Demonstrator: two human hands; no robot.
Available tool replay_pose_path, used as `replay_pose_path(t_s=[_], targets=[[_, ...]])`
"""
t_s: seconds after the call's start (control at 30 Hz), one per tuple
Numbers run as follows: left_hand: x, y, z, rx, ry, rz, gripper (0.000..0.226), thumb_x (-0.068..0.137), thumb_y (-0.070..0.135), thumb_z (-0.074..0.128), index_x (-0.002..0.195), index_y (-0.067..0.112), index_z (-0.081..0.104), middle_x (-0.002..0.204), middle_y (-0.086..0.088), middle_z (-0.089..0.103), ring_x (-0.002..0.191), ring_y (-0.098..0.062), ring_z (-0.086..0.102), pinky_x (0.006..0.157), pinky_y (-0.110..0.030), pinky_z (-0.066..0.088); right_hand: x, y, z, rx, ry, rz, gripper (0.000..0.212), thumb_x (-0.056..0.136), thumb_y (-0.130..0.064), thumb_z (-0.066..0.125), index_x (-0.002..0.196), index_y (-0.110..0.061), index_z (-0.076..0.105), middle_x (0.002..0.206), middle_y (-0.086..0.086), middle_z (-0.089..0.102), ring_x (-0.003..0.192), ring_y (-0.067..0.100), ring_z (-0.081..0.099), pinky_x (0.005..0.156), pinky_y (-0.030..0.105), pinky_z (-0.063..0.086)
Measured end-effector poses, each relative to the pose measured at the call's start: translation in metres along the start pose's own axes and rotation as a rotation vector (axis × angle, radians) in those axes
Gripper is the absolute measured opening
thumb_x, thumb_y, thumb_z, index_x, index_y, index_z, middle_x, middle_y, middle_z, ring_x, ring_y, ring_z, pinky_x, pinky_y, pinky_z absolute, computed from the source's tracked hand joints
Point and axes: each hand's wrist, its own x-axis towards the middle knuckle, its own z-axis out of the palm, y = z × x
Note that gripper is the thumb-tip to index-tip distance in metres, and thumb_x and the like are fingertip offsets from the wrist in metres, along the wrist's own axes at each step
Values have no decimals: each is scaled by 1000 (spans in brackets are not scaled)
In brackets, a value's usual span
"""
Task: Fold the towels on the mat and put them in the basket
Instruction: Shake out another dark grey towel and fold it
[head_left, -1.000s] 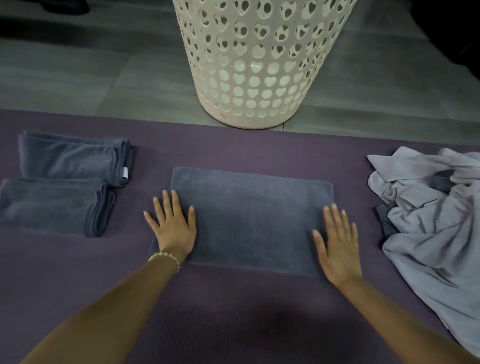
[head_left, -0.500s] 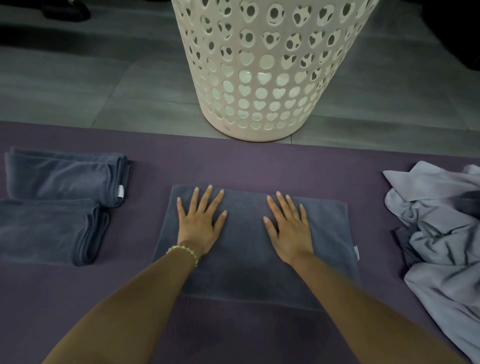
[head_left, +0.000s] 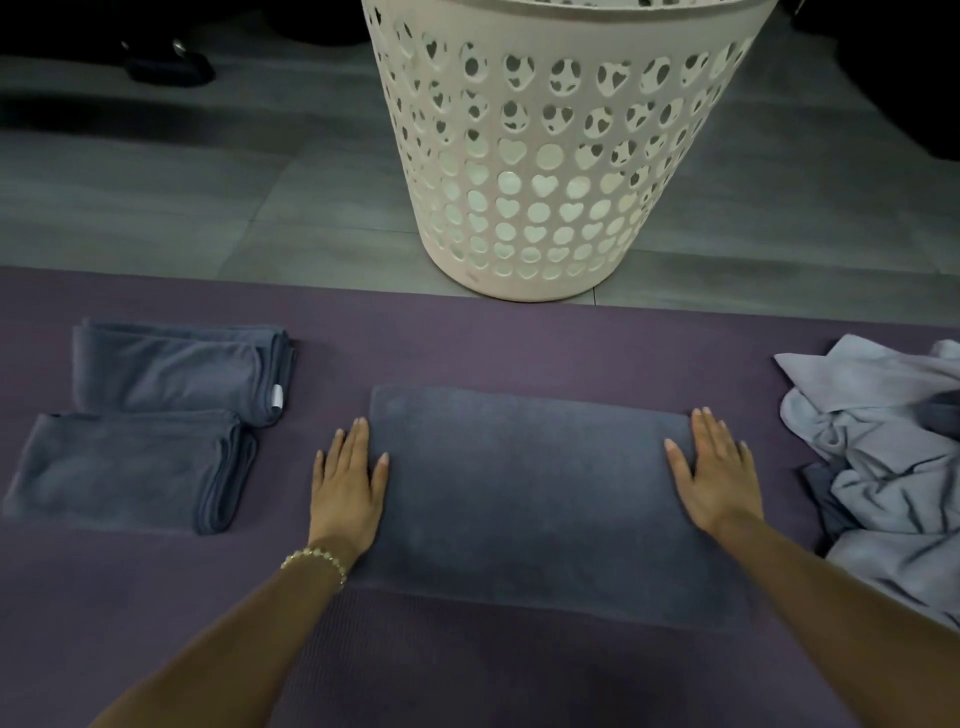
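Towel (head_left: 524, 499): folded rectangle, flat at ctr of mat (head_left: 467, 675), just before basket (head_left: 561, 156).
Left grip (head_left: 348, 488): fingers straight, pressing towel's left edge.
Right grip (head_left: 714, 478): same, right edge.
Folded towels (head_left: 171, 369): two, mat's left.

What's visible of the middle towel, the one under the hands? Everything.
The middle towel is dark grey-blue, terry-looking cloth, apparently folded into a flat, smooth rectangle, long side running left to right. It lies on the purple mat, nearer than the basket. The left hand rests flat on its left edge, the right hand on its right edge, fingers straight.
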Motion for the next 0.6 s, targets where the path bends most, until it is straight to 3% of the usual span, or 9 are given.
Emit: replay_pose_path(t_s=[0.13, 0.23, 0.37, 0.43, 0.53, 0.6], targets=[[-20, -14, -11, -235, 20, -34, 49, 98, 29, 45, 144, 12, 38, 132, 0, 52, 127, -23, 43, 110, -39, 33, -16, -22, -7, 144, 110, -6, 63, 100, -36, 33, 152, -10, 9, 161, 4, 6, 148, 22, 5, 119, 38, 5], [-22, -18, -22, -354, -29, -163, 40, 92, 24, 58, 129, 7, 52, 120, -6, 61, 111, -26, 57, 100, -38, 43, -50, -72, -5, 339, 179, -244, 55, 97, -27, 49, 145, -6, 33, 152, 11, 33, 140, 28, 30, 117, 38, 20], [-13, -17, -31, -390, -219, -381, 44, 85, 25, 69, 118, -1, 56, 112, -11, 63, 108, -26, 59, 89, -28, 42, -90, -147, 10, 556, -107, -495, 58, 93, -49, 46, 136, -11, 48, 139, 5, 48, 121, 18, 50, 109, 28, 34], [-12, -13, -34, -437, -265, -395, 48, 82, 26, 72, 118, -1, 56, 114, -10, 65, 105, -23, 60, 85, -25, 45, -105, -180, 16, 679, -279, -487, 52, 93, -41, 52, 139, -17, 44, 139, 0, 46, 108, 12, 54, 103, 28, 41], [-19, 4, -45, -596, -265, -229, 44, 84, 18, 71, 123, 10, 53, 113, 3, 61, 97, -5, 59, 79, -11, 42, -121, -222, 15, 895, -556, -346, 45, 98, -32, 48, 141, -22, 38, 138, -5, 47, 114, 5, 48, 104, 25, 38], [-26, 21, -49, -674, -375, -46, 56, 84, 6, 68, 132, 20, 43, 113, 10, 56, 97, 12, 57, 81, -5, 43, -123, -240, 12, 1035, -621, -261, 36, 100, -33, 44, 135, -24, 42, 129, -8, 52, 119, 6, 49, 106, 29, 38]])
